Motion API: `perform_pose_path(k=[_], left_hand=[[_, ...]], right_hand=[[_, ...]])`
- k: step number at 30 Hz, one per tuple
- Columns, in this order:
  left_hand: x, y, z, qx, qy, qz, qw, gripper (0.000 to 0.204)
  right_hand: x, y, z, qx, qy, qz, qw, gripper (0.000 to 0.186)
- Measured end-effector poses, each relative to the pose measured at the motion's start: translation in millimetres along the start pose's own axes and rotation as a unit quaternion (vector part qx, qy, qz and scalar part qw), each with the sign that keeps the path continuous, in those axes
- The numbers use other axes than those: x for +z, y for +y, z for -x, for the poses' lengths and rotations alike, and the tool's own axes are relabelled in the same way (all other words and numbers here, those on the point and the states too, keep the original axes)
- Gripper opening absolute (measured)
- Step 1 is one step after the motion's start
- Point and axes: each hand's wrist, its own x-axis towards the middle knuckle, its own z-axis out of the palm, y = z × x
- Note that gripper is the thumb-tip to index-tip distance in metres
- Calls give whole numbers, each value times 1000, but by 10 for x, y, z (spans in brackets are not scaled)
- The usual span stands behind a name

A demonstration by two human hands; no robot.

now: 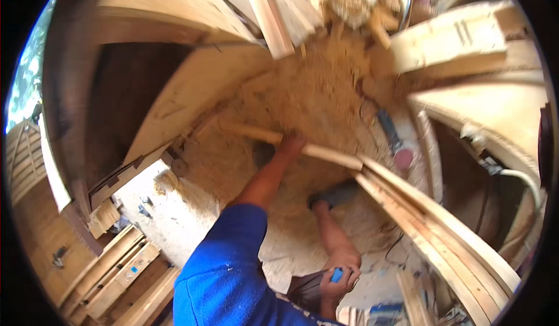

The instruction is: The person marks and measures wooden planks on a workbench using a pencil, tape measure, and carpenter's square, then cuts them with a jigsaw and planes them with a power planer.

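Observation:
My left hand (293, 143), at the end of a bare forearm and blue sleeve, is closed around a narrow wooden strip (332, 156). One end of the strip lies low over the sawdust-covered floor (291, 99); its other end meets the tips of several long wooden boards (437, 233) on the right. Close to my bent leg, my right hand (343, 279) is curled around a small blue object (336, 275). Only part of that object shows, so its kind is unclear. My foot in a dark shoe (335, 196) rests on the floor below the strip.
A grinder-like power tool (389, 131) with a reddish disc lies right of the strip. Curved wooden panels (192, 93) stand at the left, and thick cut timber (448, 37) at the far right. Stacked planks (119, 273) lie lower left. A cable (396, 247) runs near the boards.

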Motion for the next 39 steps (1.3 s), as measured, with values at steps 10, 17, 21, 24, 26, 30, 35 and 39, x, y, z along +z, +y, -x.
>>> perform_pose_path(k=[10, 17, 21, 24, 26, 30, 35, 39], left_hand=[[-3693, 1977, 2168, 4, 221, 414, 883, 41], [-5897, 2010, 2621, 25, 477, 537, 695, 41], [-6655, 1087, 1973, -246, 416, 442, 756, 64], [-6850, 212, 1446, -260, 442, 444, 735, 82], [-6972, 610, 1426, -330, 670, 37, 664, 66], [-7080, 740, 1842, -57, 472, 403, 782, 40], [-6378, 1874, 2833, 237, -11, 451, 860, 30], [-6313, 1774, 2927, 215, -81, 486, 843, 35]], right_hand=[[-921, -105, 569, -125, 6, -115, 985, 27], [-2013, -677, 590, -223, -6, -147, 964, 28], [-2314, -878, 413, -292, 52, -155, 942, 28], [-2523, -1203, 285, -322, 97, -160, 928, 26], [-2639, -1379, 351, -304, 136, -148, 931, 25], [-2750, -2065, 313, -262, 168, -188, 931, 21], [-2798, -3397, -1, -301, 120, -237, 916, 55], [-3008, -4007, -196, -376, 114, -113, 913, 65]])
